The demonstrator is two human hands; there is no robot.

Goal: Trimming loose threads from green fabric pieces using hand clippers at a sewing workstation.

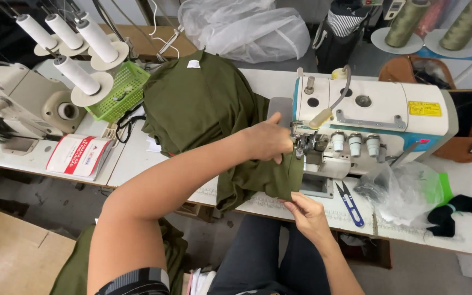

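A pile of olive green fabric [203,104] lies on the white table [137,158] and runs under the presser foot of a white sewing machine [378,117]. My left hand [269,141] presses the cloth down just left of the needle area, fingers closed on the fabric. Below it, my right hand [307,213] pinches the near hanging edge of the same fabric at the table's front edge. Part of the cloth drapes off the table toward my lap.
Blue-handled thread snips [350,205] lie right of my right hand. A clear plastic bag [405,191] and a black cloth piece [454,210] sit further right. At the left stand a green basket [121,90], white thread cones [77,76] and a second machine [17,104].
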